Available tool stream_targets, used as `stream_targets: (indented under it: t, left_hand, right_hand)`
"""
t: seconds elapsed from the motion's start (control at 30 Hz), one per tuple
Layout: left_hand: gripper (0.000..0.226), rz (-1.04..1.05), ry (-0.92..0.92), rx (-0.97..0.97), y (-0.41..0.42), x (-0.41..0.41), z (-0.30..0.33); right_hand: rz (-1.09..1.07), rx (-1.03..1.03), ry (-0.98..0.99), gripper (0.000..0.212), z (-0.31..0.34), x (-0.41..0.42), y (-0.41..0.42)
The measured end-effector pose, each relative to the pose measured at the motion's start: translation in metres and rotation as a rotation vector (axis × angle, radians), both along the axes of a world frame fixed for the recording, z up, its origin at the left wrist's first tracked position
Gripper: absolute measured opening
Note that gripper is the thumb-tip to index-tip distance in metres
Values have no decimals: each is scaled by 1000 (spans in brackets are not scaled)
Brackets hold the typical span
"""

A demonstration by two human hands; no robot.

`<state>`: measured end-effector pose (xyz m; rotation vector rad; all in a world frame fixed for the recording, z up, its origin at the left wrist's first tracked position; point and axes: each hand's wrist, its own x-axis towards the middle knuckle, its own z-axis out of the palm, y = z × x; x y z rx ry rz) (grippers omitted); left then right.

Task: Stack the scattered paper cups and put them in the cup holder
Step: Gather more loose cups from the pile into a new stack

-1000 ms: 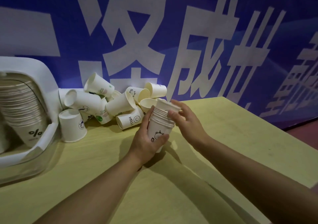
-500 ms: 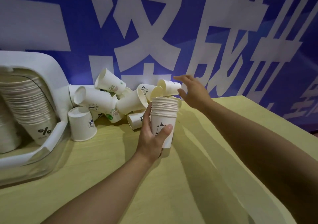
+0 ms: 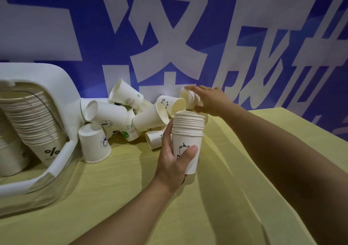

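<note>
Banner point(image 3: 188, 28): I am seeing a blue banner with big white characters, standing behind the table.
Table point(image 3: 207, 207): a yellow-green table is carrying everything; I am taking the cup holder as my landmark.
Cup holder point(image 3: 47, 79): a white cup holder is sitting at the left side of the table, and long rows of nested cups are lying inside it.
Pile of loose cups point(image 3: 135, 113): it is lying just right of the cup holder, against the banner; most cups are on their sides.
Upside-down cup point(image 3: 94, 143): it is standing just beside the cup holder, in front of the pile.
Stack of cups point(image 3: 188, 137): I am holding it upright, right of the pile and well apart from the cup holder.
Left hand point(image 3: 175, 162): it is wrapping around the stack, thumb on the bear print.
Right hand point(image 3: 209, 99): it is closing its fingers on a single cup point(image 3: 188, 98) lying on its side at the far right edge of the pile.
</note>
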<state>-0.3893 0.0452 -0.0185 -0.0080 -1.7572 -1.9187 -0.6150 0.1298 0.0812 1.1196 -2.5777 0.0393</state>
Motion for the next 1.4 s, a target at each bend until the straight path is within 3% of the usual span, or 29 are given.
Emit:
stream_targets:
  t: [0.17, 0.27, 0.37, 0.53, 0.67, 0.87, 1.17, 1.3, 1.4]
  left_hand:
    - [91, -11, 0, -29, 1, 2, 1]
    - [95, -27, 6, -61, 4, 4, 2]
    - [97, -46, 2, -67, 5, 5, 2]
    - [92, -87, 5, -100, 7, 8, 6]
    - [91, -98, -2, -181, 8, 12, 9]
    - [87, -63, -10, -217, 9, 15, 9]
    - [95, 34, 13, -82, 5, 15, 13]
    - [99, 83, -2, 6, 2, 10, 8]
    - [99, 103, 9, 8, 2, 8, 7]
  right_hand:
    - [34, 51, 110, 89, 7, 3, 5]
    - [3, -29, 131, 90, 11, 13, 17]
    - [-27, -246, 60, 88, 17, 31, 33]
    - [49, -873, -251, 79, 26, 79, 50]
    - [88, -1084, -495, 68, 27, 128, 55]
    - [63, -1068, -660, 68, 1, 173, 57]
    - [2, -892, -510, 30, -23, 183, 59]
    - [-108, -874, -322, 28, 1, 134, 54]
    - [-211, -683, -221, 27, 2, 84, 46]
